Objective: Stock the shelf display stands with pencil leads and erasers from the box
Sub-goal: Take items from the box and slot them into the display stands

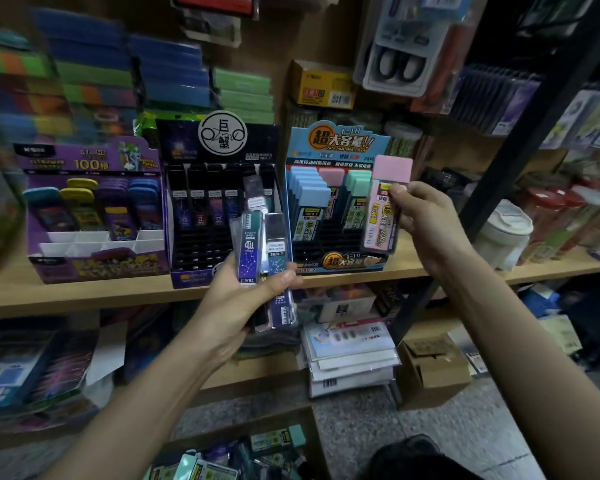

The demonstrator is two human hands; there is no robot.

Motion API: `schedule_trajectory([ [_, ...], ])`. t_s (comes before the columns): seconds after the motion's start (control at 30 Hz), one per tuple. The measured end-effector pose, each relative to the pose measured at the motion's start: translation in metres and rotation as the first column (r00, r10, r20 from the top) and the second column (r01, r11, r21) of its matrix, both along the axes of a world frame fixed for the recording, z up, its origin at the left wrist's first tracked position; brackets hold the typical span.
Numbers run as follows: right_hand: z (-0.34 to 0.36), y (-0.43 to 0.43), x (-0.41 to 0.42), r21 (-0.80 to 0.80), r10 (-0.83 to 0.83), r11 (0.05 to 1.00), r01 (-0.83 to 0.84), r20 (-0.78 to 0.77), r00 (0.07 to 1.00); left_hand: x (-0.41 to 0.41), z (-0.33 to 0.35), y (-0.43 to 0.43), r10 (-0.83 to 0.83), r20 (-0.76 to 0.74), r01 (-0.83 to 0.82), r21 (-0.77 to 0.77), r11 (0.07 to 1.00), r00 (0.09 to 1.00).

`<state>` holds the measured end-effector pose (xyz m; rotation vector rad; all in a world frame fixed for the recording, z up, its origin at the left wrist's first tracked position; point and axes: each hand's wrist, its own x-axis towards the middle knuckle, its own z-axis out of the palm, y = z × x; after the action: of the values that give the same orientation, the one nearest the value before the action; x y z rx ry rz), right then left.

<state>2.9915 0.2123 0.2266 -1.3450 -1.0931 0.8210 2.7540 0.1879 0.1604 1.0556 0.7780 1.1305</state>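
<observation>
The left grip grasped a bundle of dark lead cases, thumb across the front (the exact count could not be read). The bundle stood roughly upright in front of the lower right corner of the black display stand.

The right grip pinched one pink-capped lead case between thumb and fingertips. This case was upright, slightly tilted, and just in front of the right edge of the blue display stand.

All three stands sat side by side on the wooden shelf:
- The purple display stand was on the left and held flat cases with coloured tops.
- The black display stand was in the middle, with dark cases in its rear row.
- The blue display stand was on the right, with blue-, pink- and green-capped cases standing in columns.

The box lay below the shelves at the bottom edge of the view, with more lead packets inside.
</observation>
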Motion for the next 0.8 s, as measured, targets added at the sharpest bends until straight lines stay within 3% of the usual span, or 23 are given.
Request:
schedule_trajectory([
  [0.1,0.001,0.019,0.005,0.039,-0.044,0.999,0.036,0.243,0.969,-0.004,-0.002,0.007,0.052,-0.034,-0.051,0.014,0.999,0.998],
  [0.33,0.012,0.075,0.004,0.079,-0.027,0.997,-0.02,0.549,0.835,-0.011,-0.007,0.017,0.132,-0.105,-0.126,0.062,0.99,0.986],
  [0.8,0.004,0.109,0.011,-0.12,0.243,0.964,-0.236,0.758,0.606,-0.02,-0.014,0.022,0.169,-0.188,-0.156,0.08,0.984,0.967],
])
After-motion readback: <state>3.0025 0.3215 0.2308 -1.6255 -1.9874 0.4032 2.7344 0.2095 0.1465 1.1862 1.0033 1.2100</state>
